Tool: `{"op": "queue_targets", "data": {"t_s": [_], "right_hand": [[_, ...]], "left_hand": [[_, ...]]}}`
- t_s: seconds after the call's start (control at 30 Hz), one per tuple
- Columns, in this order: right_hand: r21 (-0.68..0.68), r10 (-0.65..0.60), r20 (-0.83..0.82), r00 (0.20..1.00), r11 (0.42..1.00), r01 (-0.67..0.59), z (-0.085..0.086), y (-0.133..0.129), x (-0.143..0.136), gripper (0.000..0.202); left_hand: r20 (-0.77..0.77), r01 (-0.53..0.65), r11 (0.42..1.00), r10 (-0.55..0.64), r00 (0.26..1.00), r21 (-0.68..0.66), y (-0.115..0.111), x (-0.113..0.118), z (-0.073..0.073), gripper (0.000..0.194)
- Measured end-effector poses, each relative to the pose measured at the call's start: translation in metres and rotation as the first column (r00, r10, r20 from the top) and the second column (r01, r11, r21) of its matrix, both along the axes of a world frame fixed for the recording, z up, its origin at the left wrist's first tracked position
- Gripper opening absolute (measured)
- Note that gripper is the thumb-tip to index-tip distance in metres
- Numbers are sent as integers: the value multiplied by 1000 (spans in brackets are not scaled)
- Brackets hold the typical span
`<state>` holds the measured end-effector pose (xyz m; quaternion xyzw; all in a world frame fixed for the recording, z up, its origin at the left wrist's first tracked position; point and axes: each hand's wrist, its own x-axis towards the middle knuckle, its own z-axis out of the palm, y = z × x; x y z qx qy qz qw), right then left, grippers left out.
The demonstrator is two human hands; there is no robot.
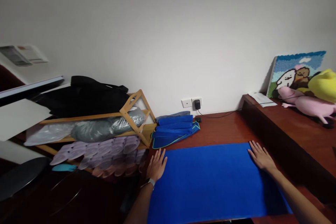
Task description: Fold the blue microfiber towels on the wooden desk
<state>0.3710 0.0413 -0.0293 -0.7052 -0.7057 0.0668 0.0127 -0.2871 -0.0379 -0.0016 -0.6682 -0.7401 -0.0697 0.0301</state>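
Observation:
A blue cloth (210, 182) lies spread flat over the reddish-brown tabletop (220, 129). My left hand (156, 166) rests on its far left corner, palm down with the fingers stretched out; a watch-like band circles that wrist. At the far right corner my right hand (261, 156) lies flat too, fingers extended over the cloth's edge. Neither hand grips anything. Just beyond my left hand sits a stack of folded blue cloths (174, 126), the lowest one edged in yellow-green.
On the left, a wooden rack (138, 112) holds a black bag (89, 96), plastic-wrapped bundles and rows of slippers (112, 150). A charger (197, 104) is plugged in at the wall. Plush toys (307, 103) and a fuzzy picture (294, 73) occupy the raised ledge at right.

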Motion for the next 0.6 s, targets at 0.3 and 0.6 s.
{"op": "queue_targets", "data": {"t_s": [0.3, 0.6], "right_hand": [[8, 23, -3, 1000, 1000, -23, -3, 2, -16, 78], [59, -9, -41, 999, 998, 11, -8, 7, -19, 83]], "left_hand": [[9, -15, 1000, 15, 1000, -10, 2, -16, 1, 63], [48, -6, 1000, 5, 999, 22, -7, -9, 10, 59]]}}
